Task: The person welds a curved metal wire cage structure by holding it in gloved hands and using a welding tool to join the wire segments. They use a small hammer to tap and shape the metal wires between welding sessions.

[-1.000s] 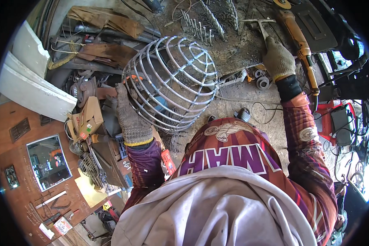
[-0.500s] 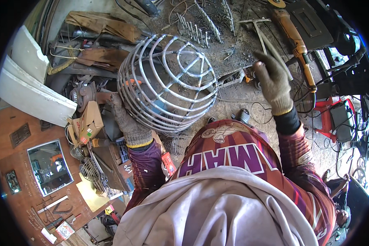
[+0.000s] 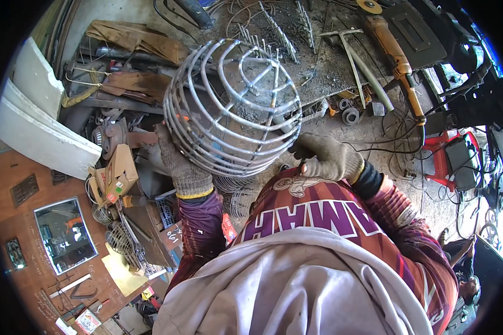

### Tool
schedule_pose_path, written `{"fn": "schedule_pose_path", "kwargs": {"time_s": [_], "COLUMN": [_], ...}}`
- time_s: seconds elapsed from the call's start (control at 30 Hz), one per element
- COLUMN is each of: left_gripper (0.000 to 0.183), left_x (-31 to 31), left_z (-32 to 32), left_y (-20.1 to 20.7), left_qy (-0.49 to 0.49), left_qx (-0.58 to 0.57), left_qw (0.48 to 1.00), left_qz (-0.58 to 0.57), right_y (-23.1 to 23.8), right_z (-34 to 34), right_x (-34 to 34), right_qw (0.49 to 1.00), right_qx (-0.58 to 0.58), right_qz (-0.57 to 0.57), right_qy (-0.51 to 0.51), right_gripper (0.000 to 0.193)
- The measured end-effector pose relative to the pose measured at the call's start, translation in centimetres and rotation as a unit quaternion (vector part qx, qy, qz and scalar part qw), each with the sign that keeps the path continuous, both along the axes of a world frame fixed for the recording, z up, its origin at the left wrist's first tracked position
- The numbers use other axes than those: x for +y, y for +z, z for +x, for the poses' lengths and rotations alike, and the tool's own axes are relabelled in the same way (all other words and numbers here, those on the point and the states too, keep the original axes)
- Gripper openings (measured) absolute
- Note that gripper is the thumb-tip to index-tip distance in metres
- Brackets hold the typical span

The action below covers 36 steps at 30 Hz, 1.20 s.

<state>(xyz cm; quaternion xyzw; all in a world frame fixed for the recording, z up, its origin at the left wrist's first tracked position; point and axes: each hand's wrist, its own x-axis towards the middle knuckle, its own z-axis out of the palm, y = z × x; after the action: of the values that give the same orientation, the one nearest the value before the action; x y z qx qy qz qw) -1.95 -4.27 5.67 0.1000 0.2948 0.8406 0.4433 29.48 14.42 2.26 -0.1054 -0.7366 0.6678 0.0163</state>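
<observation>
A round cage of welded metal rods, shaped like a basket, is tilted in front of me. My left hand, in a grey knitted glove, grips its lower left side, with the fingers partly hidden behind the rods. My right hand, gloved the same way, is beside the cage's lower right edge, thumb and fingers apart and holding nothing; whether the fingertips touch the rods I cannot tell. Past it, a chipping hammer lies on the worktop next to a grey pipe.
An orange angle grinder lies at the far right, its cable trailing down. Several short rods stand upright on the far worktop. An open cardboard box and a vise are at left. Behind right, a person is partly visible.
My right hand has come down and left, from beside the pipe and hammer to the cage's edge. The cage has shifted slightly right, still in my left hand.
</observation>
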Motion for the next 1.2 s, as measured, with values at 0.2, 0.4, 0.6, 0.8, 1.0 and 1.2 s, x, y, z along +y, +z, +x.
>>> {"fn": "schedule_pose_path", "kwargs": {"time_s": [0.2,0.4,0.6,0.8,1.0,1.2], "left_gripper": [0.045,0.037,0.038,0.035,0.036,0.037], "left_x": [2.4,3.0,3.0,4.2,3.2,3.8], "left_z": [2.6,3.9,3.7,5.8,3.9,5.0], "left_y": [0.8,0.0,-1.1,-0.2,-1.9,0.1], "left_qy": [-0.067,-0.119,-0.134,-0.122,-0.123,-0.040], "left_qx": [-0.096,-0.102,-0.113,-0.124,-0.147,-0.164], "left_qw": [0.991,0.987,0.984,0.984,0.981,0.985], "left_qz": [0.067,0.035,0.015,0.045,0.027,-0.028], "right_y": [0.9,2.6,3.1,4.2,2.7,1.5], "right_z": [-2.1,-1.7,-1.7,-1.4,-2.0,-1.7], "right_x": [-0.8,-1.1,0.5,-0.3,-1.4,-0.1], "right_qw": [0.979,0.950,0.936,0.925,0.882,0.911], "right_qx": [0.155,0.175,0.204,0.147,0.185,0.094], "right_qz": [-0.110,-0.260,-0.287,-0.346,-0.430,-0.111], "right_qy": [0.078,0.007,-0.020,-0.055,-0.053,-0.387], "right_gripper": [0.077,0.096,0.088,0.066,0.068,0.115]}}
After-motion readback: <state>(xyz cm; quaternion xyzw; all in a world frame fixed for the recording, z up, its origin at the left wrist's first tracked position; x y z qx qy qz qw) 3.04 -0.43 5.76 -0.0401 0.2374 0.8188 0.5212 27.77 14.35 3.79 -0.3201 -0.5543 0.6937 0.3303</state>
